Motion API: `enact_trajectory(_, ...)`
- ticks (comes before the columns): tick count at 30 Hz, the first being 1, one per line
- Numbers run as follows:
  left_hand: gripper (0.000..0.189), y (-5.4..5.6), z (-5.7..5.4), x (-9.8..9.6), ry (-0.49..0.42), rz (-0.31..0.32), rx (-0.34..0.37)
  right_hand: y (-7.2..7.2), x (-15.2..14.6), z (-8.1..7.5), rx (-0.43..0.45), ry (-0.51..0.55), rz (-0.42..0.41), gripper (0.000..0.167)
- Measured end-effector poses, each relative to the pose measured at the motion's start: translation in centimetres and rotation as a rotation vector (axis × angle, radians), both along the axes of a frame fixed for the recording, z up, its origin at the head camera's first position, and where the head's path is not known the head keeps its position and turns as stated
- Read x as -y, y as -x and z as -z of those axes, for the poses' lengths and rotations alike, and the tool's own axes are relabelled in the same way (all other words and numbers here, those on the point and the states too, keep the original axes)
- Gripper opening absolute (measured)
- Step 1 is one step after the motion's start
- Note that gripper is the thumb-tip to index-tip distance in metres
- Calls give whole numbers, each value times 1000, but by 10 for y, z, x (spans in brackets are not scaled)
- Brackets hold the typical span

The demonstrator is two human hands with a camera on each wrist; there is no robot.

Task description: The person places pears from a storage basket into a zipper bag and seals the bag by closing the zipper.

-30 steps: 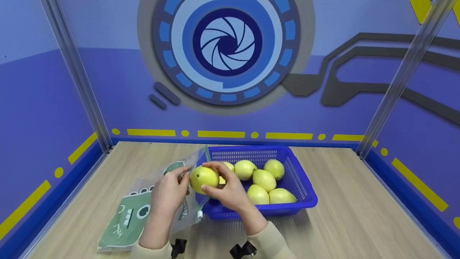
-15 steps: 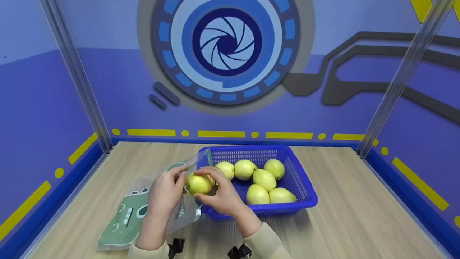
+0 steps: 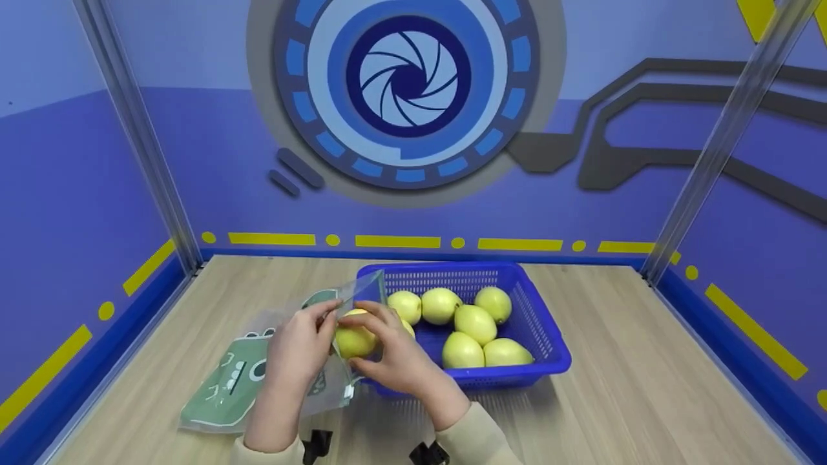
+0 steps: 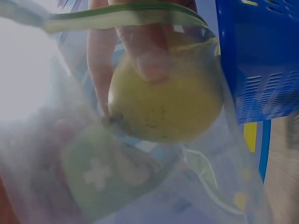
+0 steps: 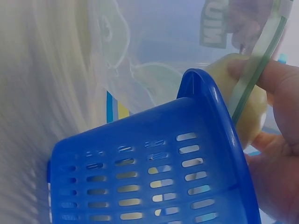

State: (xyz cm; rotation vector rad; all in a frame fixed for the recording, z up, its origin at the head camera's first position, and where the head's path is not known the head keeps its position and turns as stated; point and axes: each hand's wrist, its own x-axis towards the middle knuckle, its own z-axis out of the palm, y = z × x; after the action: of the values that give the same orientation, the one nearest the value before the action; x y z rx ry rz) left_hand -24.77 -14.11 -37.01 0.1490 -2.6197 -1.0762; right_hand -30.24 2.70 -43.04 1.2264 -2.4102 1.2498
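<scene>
In the head view my left hand (image 3: 300, 349) pinches the edge of a clear zip bag (image 3: 329, 394) with green printing, its mouth spread toward the basket. My right hand (image 3: 404, 355) grips a yellow-green pear (image 3: 355, 339), thumb below and fingers over the top, at the bag's mouth. Through the film in the left wrist view, the pear (image 4: 168, 102) shows below the green zip strip (image 4: 126, 13), with fingertips on it. The right wrist view has the strip crossing in front of the pear (image 5: 254, 109). A white slider (image 3: 349, 391) sits at the strip's near end.
A blue slotted basket (image 3: 549, 336) with several pears (image 3: 475, 324) stands right of the bag, its left side close to the right hand. Clear plastic with a green cartoon print (image 3: 219, 387) lies left of the left forearm. Blue panels (image 3: 213, 194) border the wooden table (image 3: 646, 387).
My right hand has moved the pear left and down into the bag's mouth. The bag's upper corner has shifted slightly right, and the green-printed plastic at left has moved a little.
</scene>
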Motion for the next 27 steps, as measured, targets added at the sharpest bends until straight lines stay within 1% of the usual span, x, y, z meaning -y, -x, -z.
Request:
enact_trajectory(2, 31, 0, 1, -1, 15, 2, -23, 0, 1, 0, -29, 3, 1, 62)
enact_trajectory(4, 30, 1, 1, -1, 17, 3, -31, 0, 2, 1, -41, 24, 9, 67)
enact_trajectory(8, 30, 2, 2, -1, -13, 0, -8, 1, 5, 4, -56, 81, 32, 71)
enact_trajectory(10, 30, 3, 2, -1, -18, -4, -7, 1, 6, 6, -76, 84, 67, 72)
enact_trajectory(14, 30, 4, 1, 0, -13, -11, -14, 0, 6, 4, -100, 1, 135, 70)
enact_trajectory(16, 30, 4, 1, 0, -12, -9, -17, -1, 6, 4, -112, -46, 152, 68)
enact_trajectory(19, 30, 4, 2, -2, 3, 2, -30, -1, 7, 4, -124, -73, 142, 67)
enact_trajectory(23, 30, 3, 2, -3, 18, 1, -24, 0, 14, 2, -124, -109, 112, 66)
enact_trajectory(27, 30, 3, 2, -2, -8, -18, -14, 5, 19, -5, -117, -170, 93, 66)
